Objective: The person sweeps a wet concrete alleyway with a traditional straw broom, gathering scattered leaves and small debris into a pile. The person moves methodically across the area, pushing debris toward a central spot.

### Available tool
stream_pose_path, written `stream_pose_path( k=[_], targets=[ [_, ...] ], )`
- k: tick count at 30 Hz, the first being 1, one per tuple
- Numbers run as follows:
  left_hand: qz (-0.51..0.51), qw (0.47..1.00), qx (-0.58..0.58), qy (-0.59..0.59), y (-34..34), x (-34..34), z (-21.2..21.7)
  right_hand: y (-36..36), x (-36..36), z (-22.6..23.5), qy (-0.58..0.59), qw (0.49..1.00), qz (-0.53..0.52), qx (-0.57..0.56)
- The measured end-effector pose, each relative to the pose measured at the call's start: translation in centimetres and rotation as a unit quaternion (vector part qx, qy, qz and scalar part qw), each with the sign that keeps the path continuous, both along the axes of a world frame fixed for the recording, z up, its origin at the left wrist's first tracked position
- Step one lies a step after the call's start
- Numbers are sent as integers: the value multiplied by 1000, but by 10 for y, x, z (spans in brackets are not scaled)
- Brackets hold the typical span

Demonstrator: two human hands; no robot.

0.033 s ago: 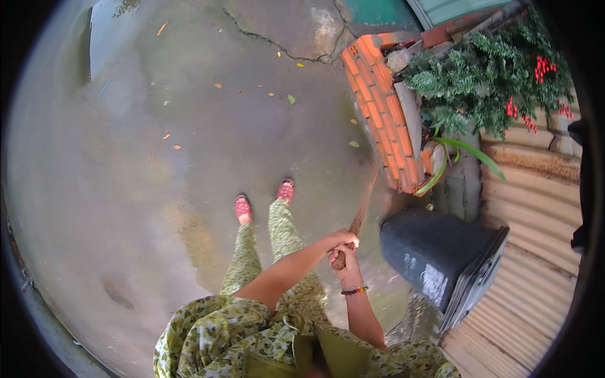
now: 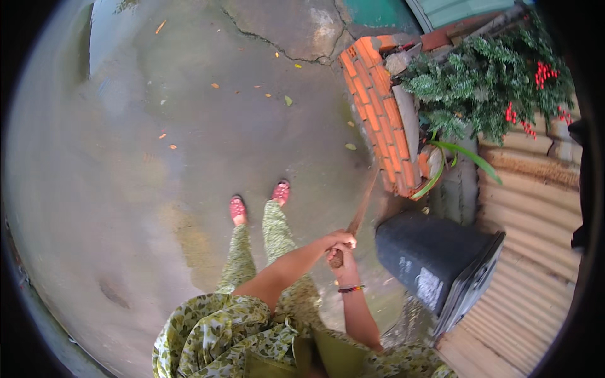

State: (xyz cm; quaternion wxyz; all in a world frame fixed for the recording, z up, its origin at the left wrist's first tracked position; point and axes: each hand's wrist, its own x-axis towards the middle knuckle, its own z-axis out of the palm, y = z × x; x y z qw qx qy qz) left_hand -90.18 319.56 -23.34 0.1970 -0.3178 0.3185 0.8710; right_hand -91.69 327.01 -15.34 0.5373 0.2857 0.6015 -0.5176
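Both of my hands are wrapped round a stick broom, a bundle of thin brown sticks. My left hand is closed on it farther from my body. Just below, my right hand grips it near the butt end, with a beaded bracelet on that wrist. The sticks slant up to the right toward the foot of a low brick wall. Their far tips look thin and blurred, so I cannot tell exactly where they touch.
A dark lidded bin stands close right of my hands. Beyond it are corrugated sheets. A green bush with red berries overhangs the wall. Scattered leaves lie on the wet concrete ground. My feet in red sandals stand left of the broom.
The surroundings and my feet sit very slightly farther left in view. Both hands keep their hold on the broom, with barely any shift.
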Motion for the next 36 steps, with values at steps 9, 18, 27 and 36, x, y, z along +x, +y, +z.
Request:
stream_pose_path(
  k=[9, 18, 27, 36],
  targets=[
    [399, 909, 86, -88, -83, 40, -73, -112, -8, -61, -61, 935, 348, -32],
    [600, 764, -41, -233, -178, 14, 41, -183, -69, 6, -174, 882, 414, -146],
    [272, 883, 372, -86, -139, -77, -52, -150, -71, 8, 9, 964, 262, 50],
    [372, 859, 317, -155, -197, -13, -95, -226, -45, -32, -51, 921, 381, 57]
  ],
)
